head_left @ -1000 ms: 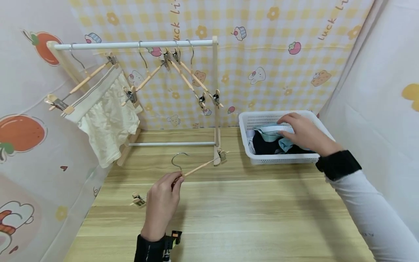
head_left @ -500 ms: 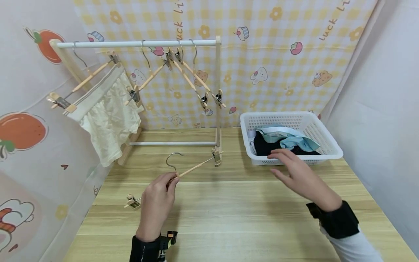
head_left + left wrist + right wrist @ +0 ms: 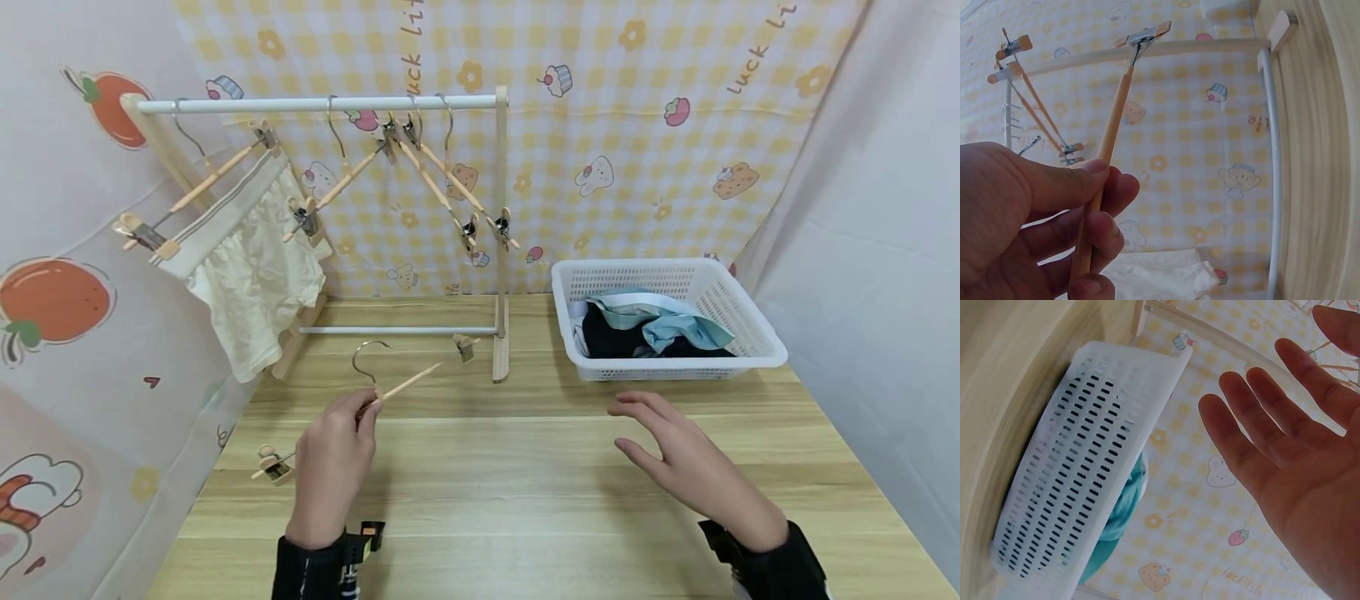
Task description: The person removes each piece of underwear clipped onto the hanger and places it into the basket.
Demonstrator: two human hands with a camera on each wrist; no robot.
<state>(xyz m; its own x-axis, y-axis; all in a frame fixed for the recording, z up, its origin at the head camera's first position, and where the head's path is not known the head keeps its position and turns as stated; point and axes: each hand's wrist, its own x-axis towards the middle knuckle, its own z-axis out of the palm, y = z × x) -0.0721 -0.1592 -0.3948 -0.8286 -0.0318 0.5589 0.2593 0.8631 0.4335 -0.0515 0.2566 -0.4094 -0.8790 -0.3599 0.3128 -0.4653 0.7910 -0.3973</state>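
My left hand (image 3: 333, 462) grips a wooden clip hanger (image 3: 408, 382) by its bar, near the base of the metal hook. In the left wrist view, thumb and fingers wrap the hanger (image 3: 1113, 119), and a metal clip shows at its far end. My right hand (image 3: 693, 462) hovers over the table in front of a white basket (image 3: 675, 369), fingers spread and nothing in them. Inside the basket lie a light blue garment (image 3: 686, 327) and a black one (image 3: 606, 333). The right wrist view shows the basket (image 3: 1072, 469) beside the hand (image 3: 1310, 456), apart from it.
A small wooden rack with a white rod (image 3: 300, 104) stands at the back left. Cream shorts (image 3: 251, 258) hang from a clip hanger at its left. Several bare clip hangers (image 3: 431, 179) hang further right. Patterned curtains enclose the wooden table (image 3: 510, 500).
My right hand has left the basket and drawn back toward the table's front, letting the blue garment lie in the basket. My left hand has shifted left and slightly down with the hanger.
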